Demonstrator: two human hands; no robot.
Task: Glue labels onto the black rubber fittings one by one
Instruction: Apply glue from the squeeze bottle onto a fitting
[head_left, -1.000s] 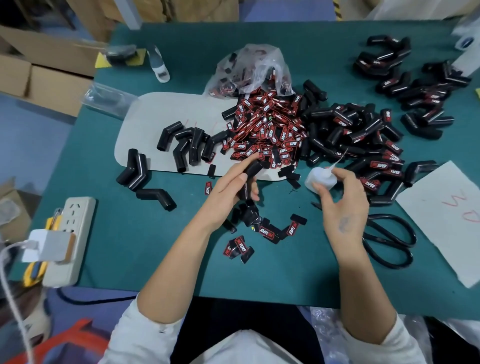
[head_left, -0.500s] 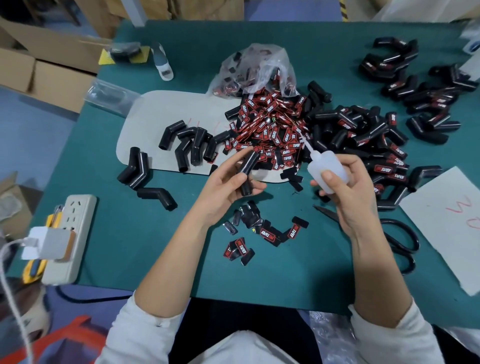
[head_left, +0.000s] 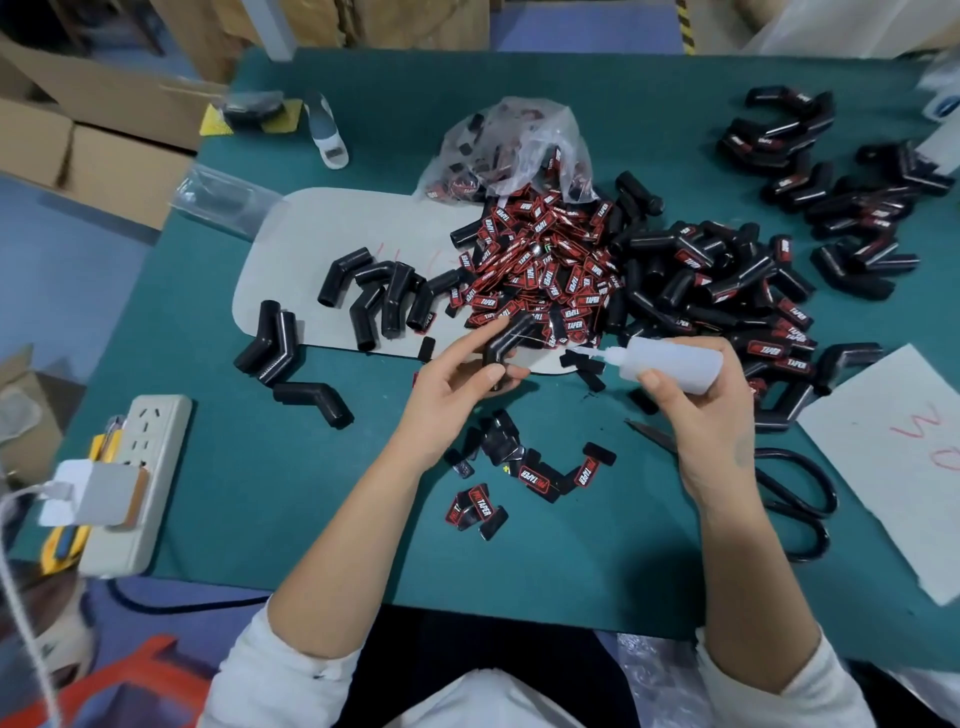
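Green table (head_left: 260, 493): covers most of the view, strewn with parts.
Label heap (head_left: 540, 270): red-and-black labels piled at centre, spilling from a clear bag (head_left: 514, 145).
Labelled fittings (head_left: 727, 291): heaped right of the labels.
Bare fittings (head_left: 384, 296): grouped on a grey sheet (head_left: 311, 244), left of the heap.
Scissors (head_left: 795, 499): by the right wrist.
Left hand (head_left: 457, 384): thumb and fingers pinch 1 bent fitting (head_left: 506, 340), forefinger outstretched.
Right hand (head_left: 701, 410): wrapped round a white glue bottle (head_left: 670, 364), nozzle aimed left at that fitting.
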